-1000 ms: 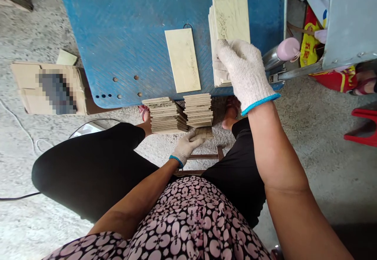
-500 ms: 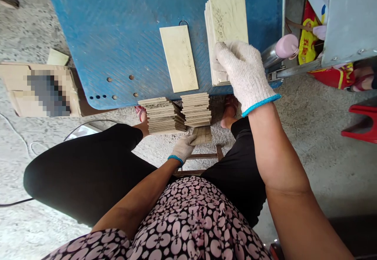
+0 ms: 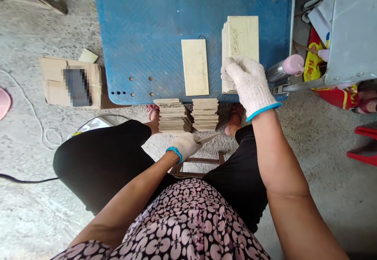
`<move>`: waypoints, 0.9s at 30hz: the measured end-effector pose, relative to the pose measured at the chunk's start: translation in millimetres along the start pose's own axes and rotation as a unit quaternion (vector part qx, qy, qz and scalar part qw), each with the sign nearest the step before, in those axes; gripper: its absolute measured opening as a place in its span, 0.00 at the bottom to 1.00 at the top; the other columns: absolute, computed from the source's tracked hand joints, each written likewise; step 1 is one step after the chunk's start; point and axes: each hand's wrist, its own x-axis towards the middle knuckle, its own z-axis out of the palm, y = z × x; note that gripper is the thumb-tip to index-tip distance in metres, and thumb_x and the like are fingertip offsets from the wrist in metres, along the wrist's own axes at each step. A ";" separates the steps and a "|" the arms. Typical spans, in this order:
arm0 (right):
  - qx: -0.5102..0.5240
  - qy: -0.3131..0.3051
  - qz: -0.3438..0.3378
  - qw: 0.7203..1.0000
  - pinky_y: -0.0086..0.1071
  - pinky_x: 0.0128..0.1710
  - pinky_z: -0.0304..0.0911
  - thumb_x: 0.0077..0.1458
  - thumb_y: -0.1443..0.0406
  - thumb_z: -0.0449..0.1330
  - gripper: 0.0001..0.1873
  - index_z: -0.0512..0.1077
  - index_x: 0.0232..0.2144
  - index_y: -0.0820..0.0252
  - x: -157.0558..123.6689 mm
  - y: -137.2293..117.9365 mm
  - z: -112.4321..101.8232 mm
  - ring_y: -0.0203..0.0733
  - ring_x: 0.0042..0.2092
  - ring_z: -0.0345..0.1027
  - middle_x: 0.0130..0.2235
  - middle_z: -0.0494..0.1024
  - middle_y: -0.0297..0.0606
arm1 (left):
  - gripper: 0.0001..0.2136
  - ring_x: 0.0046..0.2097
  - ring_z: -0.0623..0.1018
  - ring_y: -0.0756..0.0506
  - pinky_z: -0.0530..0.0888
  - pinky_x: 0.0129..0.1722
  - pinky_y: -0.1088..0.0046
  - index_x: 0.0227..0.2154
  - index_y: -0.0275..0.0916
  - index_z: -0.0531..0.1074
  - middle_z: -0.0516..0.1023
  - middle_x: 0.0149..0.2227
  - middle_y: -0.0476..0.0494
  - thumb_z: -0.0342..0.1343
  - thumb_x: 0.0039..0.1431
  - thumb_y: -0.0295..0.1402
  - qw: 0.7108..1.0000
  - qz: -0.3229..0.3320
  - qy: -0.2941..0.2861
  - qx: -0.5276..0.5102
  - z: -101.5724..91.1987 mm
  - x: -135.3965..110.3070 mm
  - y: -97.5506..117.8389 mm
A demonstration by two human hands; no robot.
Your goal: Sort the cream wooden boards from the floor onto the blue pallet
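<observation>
While the right hand [image 3: 249, 82] grips the near end of a tile stack [image 3: 241, 36] on the blue worktop [image 3: 153, 36], the left hand [image 3: 185, 145] pinches a single tile [image 3: 208, 137] edge-on, low between the knees. Two floor piles [image 3: 188, 114] sit at its twelve o'clock. A lone tile [image 3: 194, 66] lies at nine o'clock of the stack.
</observation>
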 end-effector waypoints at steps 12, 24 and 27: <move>-0.060 -0.114 0.024 0.991 0.45 0.50 0.70 0.50 0.51 0.66 0.21 0.74 0.41 0.58 -14.1 8.4 33.5 0.45 0.46 0.73 0.42 0.78 0.40 | 0.11 0.22 0.72 0.49 0.63 0.20 0.76 0.20 0.40 0.73 0.74 0.19 0.49 0.59 0.49 0.42 0.966 -0.070 0.090 -0.233 -64.7 -75.0 -56.0; -0.329 -0.194 0.037 0.923 0.59 0.61 0.57 0.34 0.52 0.75 0.54 0.60 0.63 0.54 -33.2 33.4 83.0 0.65 0.62 0.61 0.61 0.68 0.49 | 0.10 0.22 0.76 0.46 0.72 0.20 0.73 0.25 0.33 0.78 0.77 0.22 0.39 0.67 0.44 0.36 0.813 0.010 0.072 -0.578 -111.3 -61.0 -99.7; -0.283 -0.263 0.026 0.922 0.53 0.56 0.63 0.45 0.47 0.69 0.38 0.68 0.56 0.53 -29.4 32.6 84.5 0.59 0.56 0.69 0.53 0.76 0.44 | 0.10 0.24 0.77 0.45 0.74 0.23 0.72 0.25 0.33 0.79 0.77 0.22 0.39 0.69 0.43 0.35 0.804 0.019 0.045 -0.593 -119.3 -62.1 -106.1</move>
